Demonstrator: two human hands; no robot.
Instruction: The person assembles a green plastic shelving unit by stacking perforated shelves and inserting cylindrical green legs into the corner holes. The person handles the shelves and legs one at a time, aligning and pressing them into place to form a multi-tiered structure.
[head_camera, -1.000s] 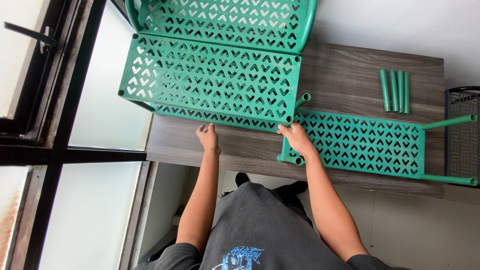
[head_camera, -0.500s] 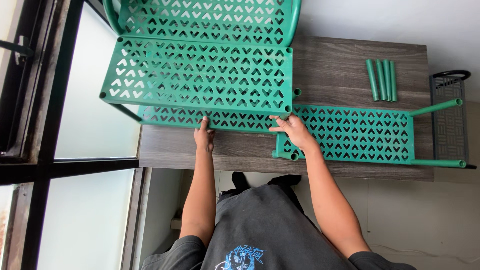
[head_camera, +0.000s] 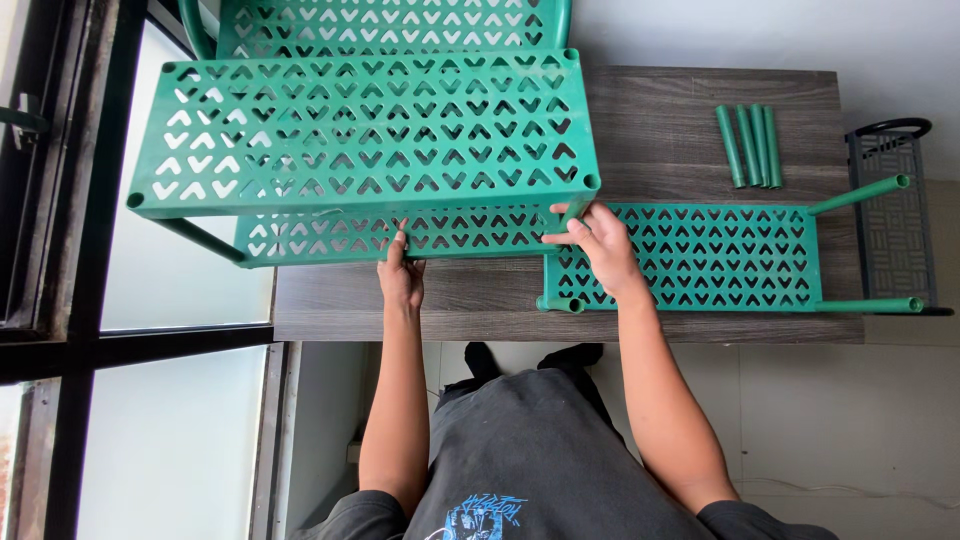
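Both hands are gripping the green shelf rack (head_camera: 365, 135): left hand (head_camera: 402, 280) fingers pinching its lower shelf edge, right hand (head_camera: 603, 250) fingers wrapping its corner post, above the desk (head_camera: 690, 110).

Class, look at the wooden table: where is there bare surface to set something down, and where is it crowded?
Bare wood of the table shows between the stacked green rack and the loose green tubes, and along the near edge between the left hand and the flat shelf panel. It is crowded where the right hand meets rack and panel.
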